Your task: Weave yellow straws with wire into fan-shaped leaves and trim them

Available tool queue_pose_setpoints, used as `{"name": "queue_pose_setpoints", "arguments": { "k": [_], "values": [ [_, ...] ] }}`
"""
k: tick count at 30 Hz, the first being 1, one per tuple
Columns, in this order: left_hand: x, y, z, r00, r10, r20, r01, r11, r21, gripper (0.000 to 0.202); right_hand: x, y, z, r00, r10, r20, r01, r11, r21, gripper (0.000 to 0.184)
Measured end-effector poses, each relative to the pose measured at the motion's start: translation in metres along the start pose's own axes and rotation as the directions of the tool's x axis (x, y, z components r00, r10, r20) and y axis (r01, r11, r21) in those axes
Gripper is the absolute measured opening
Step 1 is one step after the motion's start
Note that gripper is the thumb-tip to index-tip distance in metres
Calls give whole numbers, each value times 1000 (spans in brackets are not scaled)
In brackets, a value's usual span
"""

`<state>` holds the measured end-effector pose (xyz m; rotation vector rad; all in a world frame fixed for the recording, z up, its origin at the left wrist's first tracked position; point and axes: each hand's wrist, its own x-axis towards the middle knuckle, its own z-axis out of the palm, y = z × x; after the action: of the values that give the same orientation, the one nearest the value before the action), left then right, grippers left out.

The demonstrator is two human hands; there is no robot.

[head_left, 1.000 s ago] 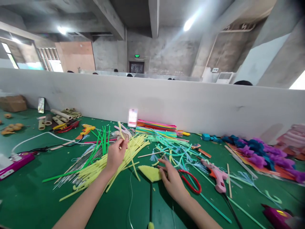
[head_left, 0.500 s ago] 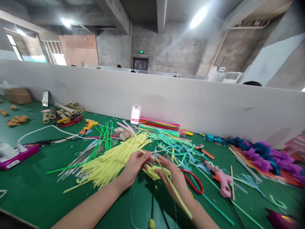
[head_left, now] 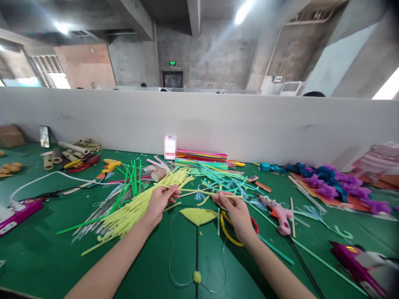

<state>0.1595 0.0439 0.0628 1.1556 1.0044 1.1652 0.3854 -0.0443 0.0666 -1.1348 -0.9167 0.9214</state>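
A yellow pipe cleaner (head_left: 198, 190) is stretched nearly level between my two hands. My left hand (head_left: 160, 203) pinches it near one end, above the pile of yellow pipe cleaners (head_left: 131, 216). Fingers of my right hand (head_left: 233, 211) grip it toward the other end. Below, on the table, lies a yellow fuzzy fan-shaped piece (head_left: 198, 216) on a dark stem (head_left: 197, 245). Lower on that stem sits a small yellow fuzzy knob (head_left: 197, 277), with clear thin line looping from it. Scissors with red and yellow handles (head_left: 230, 232) lie partly hidden under my right hand.
Right of my hands lies a pink glue gun (head_left: 280, 214); a yellow one (head_left: 109, 166) lies at back left. Green pipe cleaners (head_left: 134, 178), teal strands (head_left: 218, 176) and purple fuzzy pieces (head_left: 327, 191) spread around. A white partition (head_left: 199, 120) and propped phone (head_left: 170, 148) stand behind.
My hands have moved apart, and the pipe cleaner, earlier slanting down along my right forearm, now spans between them. The fan-shaped piece and scissors show more fully. The view has shifted right.
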Motion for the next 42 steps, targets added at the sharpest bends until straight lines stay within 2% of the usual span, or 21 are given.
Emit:
{"name": "queue_pose_setpoints", "arguments": {
  "k": [6,11,16,19,22,24,27,30,32,35,37,39,42],
  "values": [
    [5,1,-5,998,39,-43,-41,998,-48,37,12,10,-14,996,4,-88,2,998,67,30],
    [5,-1,-3,995,58,-84,-69,988,-135,36,17,17,-17,991,52,-121,-21,968,250,27],
    [10,0,-10,985,15,-175,-68,952,-298,31,15,10,-16,996,30,-82,-2,946,325,29],
    [13,0,-13,985,-17,-173,-40,946,-321,24,11,7,-14,998,-57,-26,61,972,227,31],
    [12,0,-10,986,-48,-158,-5,947,-322,20,5,4,-9,986,-149,79,150,989,-13,33],
    [9,-1,-7,988,-68,-141,21,950,-311,19,-1,1,-3,964,-196,177,225,960,-164,38],
    [6,-3,-3,991,-77,-109,45,960,-276,22,-13,-5,7,925,-226,306,315,905,-286,38],
    [4,-4,-1,995,-56,-81,38,978,-207,27,-22,-12,13,896,-222,384,370,850,-374,28],
    [3,-5,-1,997,-37,-68,26,988,-152,31,-25,-14,15,890,-242,386,393,836,-382,24],
    [0,-4,2,1000,-15,11,15,999,-29,39,-22,-17,14,925,-269,269,341,900,-271,27],
    [-4,-4,5,994,22,109,-39,987,156,42,-17,-19,11,960,-247,132,266,951,-155,31],
    [-9,-5,8,975,110,192,-183,890,418,41,-12,-21,6,978,-209,16,210,974,-83,36],
    [-16,-9,11,922,248,297,-387,605,696,39,-5,-21,1,982,-177,-68,171,981,-93,41]
  ]
}}
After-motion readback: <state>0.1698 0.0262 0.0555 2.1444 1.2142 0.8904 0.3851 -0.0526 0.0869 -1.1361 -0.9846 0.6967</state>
